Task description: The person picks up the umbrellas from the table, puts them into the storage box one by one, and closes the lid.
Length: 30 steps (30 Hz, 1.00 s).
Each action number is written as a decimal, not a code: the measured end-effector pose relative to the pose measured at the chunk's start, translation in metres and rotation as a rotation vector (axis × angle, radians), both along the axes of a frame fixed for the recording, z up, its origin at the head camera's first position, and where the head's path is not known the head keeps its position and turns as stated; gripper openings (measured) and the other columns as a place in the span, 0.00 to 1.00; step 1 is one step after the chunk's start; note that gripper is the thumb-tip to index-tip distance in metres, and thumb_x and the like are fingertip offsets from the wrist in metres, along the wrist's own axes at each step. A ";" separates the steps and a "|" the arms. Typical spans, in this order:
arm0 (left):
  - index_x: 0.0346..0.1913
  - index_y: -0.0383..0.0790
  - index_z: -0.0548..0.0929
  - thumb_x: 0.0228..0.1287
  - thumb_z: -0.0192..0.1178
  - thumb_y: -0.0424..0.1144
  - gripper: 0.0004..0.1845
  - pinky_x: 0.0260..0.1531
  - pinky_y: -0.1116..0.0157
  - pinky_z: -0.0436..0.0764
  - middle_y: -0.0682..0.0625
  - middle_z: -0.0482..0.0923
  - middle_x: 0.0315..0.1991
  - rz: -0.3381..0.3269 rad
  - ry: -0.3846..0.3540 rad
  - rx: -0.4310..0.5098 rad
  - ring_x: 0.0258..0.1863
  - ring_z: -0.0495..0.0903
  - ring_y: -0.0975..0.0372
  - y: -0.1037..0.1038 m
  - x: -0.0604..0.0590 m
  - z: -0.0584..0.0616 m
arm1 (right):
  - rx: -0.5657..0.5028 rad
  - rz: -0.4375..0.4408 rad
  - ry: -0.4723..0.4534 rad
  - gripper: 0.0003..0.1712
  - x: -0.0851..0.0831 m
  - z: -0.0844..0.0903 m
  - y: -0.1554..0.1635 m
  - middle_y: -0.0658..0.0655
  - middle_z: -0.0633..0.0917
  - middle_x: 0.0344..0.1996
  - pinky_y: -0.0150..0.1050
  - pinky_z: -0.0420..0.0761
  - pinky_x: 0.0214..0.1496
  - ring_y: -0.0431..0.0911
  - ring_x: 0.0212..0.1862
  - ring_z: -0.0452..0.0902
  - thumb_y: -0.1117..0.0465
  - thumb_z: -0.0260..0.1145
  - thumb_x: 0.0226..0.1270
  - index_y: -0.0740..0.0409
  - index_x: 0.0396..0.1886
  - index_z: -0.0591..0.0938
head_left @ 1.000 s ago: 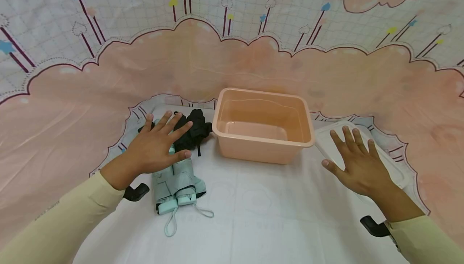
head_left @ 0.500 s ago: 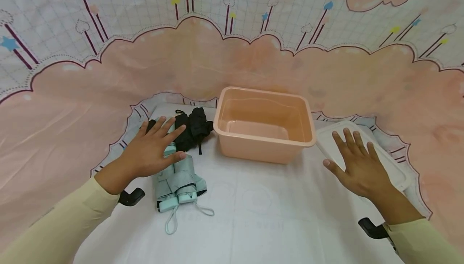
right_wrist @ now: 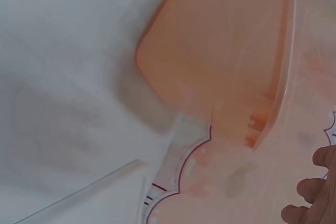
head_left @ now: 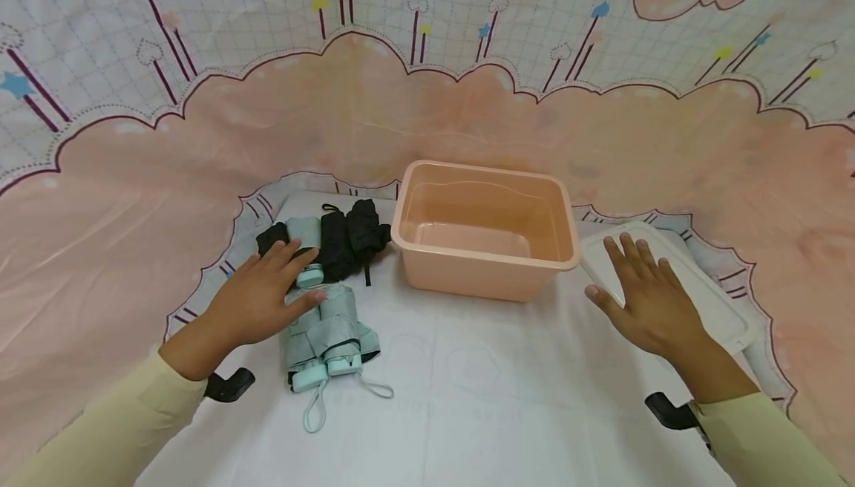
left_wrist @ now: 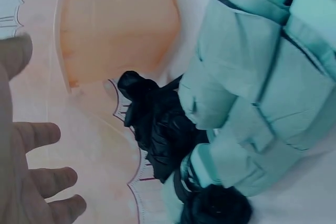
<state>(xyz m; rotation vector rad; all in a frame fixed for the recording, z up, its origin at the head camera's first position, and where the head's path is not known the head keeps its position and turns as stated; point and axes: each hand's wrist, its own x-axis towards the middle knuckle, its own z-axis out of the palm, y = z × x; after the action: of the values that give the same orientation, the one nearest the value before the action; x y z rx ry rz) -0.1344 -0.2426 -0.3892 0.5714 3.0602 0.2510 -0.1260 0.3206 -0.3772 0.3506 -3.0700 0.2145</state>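
Left hand [head_left: 257, 300], fingers flat, rests on the mint-green folded umbrellas [head_left: 329, 327], whose long axis runs toward the person; right hand [head_left: 646, 301] lies flat on the white plastic lid [head_left: 715, 301].

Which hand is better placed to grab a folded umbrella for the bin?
Left. The left hand lies open over the mint umbrellas, beside the black umbrellas. The right hand rests on the white lid, across the peach bin from them.
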 end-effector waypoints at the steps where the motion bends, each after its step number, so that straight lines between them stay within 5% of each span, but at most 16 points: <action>1: 0.78 0.40 0.64 0.73 0.51 0.67 0.43 0.68 0.32 0.55 0.32 0.57 0.77 0.010 -0.002 0.012 0.75 0.54 0.35 -0.002 0.002 -0.002 | -0.002 -0.002 -0.004 0.52 -0.001 0.000 -0.001 0.67 0.40 0.81 0.65 0.33 0.76 0.66 0.80 0.32 0.31 0.45 0.78 0.56 0.84 0.40; 11: 0.71 0.33 0.72 0.74 0.60 0.52 0.33 0.52 0.33 0.76 0.29 0.67 0.69 0.161 -0.091 0.103 0.64 0.71 0.33 -0.019 0.016 -0.024 | -0.016 -0.010 -0.030 0.52 -0.011 -0.004 -0.012 0.68 0.43 0.81 0.67 0.37 0.76 0.67 0.79 0.35 0.30 0.45 0.78 0.58 0.84 0.42; 21: 0.64 0.26 0.75 0.74 0.59 0.49 0.30 0.43 0.37 0.80 0.25 0.74 0.59 0.246 -0.186 0.128 0.55 0.77 0.34 -0.024 0.017 -0.037 | -0.005 -0.037 -0.050 0.52 -0.016 -0.004 -0.016 0.68 0.42 0.81 0.67 0.39 0.76 0.68 0.79 0.36 0.30 0.45 0.78 0.58 0.84 0.42; 30: 0.65 0.20 0.69 0.72 0.60 0.47 0.33 0.43 0.41 0.82 0.24 0.78 0.53 0.345 -0.309 0.225 0.51 0.80 0.35 -0.029 0.021 -0.059 | -0.005 -0.037 -0.063 0.53 -0.027 -0.008 -0.019 0.69 0.43 0.81 0.69 0.45 0.74 0.71 0.78 0.39 0.29 0.46 0.77 0.59 0.84 0.42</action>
<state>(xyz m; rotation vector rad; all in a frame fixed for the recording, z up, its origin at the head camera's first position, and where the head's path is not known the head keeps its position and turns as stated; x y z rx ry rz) -0.1132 -0.2714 -0.4484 -0.0040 2.8227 0.6295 -0.1531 0.3013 -0.3856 0.2919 -3.1339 0.2360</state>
